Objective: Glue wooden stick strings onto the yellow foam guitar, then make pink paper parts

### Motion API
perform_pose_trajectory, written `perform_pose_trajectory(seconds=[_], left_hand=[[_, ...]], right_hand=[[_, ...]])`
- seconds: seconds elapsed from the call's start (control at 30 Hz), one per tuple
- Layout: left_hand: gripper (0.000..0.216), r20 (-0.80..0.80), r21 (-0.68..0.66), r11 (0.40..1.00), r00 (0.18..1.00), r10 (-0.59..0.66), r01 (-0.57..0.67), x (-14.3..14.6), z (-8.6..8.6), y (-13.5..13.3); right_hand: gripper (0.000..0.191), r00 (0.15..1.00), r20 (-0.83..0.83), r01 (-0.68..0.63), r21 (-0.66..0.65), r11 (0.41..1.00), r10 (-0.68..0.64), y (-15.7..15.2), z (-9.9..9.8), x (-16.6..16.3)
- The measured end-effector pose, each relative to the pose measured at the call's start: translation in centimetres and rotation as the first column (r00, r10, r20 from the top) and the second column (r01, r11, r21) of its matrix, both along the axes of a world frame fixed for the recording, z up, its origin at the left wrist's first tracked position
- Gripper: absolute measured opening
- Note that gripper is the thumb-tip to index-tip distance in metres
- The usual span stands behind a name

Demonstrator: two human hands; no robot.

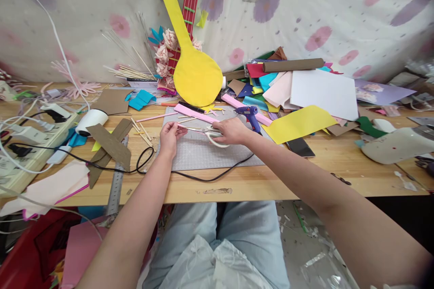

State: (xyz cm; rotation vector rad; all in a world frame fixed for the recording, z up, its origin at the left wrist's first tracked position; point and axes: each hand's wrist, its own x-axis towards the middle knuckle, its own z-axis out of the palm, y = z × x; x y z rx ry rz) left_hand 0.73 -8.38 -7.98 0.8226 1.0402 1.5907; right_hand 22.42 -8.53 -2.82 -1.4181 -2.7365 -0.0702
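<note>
My right hand (233,131) is closed round the white handles of a pair of scissors (216,139), whose blades point left over the grey cutting mat (203,156). Fingers and thumb of my left hand (170,137) are pinched together beside the blade tips, on what looks like a thin pink strip; most of it is hidden. Just beyond the hands lies a folded pink strip (195,113). A purple glue gun (250,117) rests behind my right wrist, across another pink strip (264,118).
A yellow guitar-like shape (198,76) leans at the back. Yellow sheet (300,124), white sheet (323,92) and coloured scraps lie right. Brown strips (110,146), a metal ruler (117,185) and a power strip (40,144) are left. A black cable (210,179) crosses the front.
</note>
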Motion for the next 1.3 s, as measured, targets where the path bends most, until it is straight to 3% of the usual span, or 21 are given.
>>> perform_pose_trajectory(seconds=[0.5,1.3], left_hand=[[0.014,0.026,-0.016,1.0,1.0,0.003,-0.003,0.05,0.22,-0.09],[0.015,0.019,0.006,1.0,1.0,0.005,-0.005,0.21,0.11,-0.14]], right_hand=[[0.044,0.981,0.188,0.026,0.059,0.998,-0.037,-0.7,0.92,-0.44],[0.048,0.991,0.106,0.075,0.049,0.996,-0.08,-0.31,0.08,-0.22]])
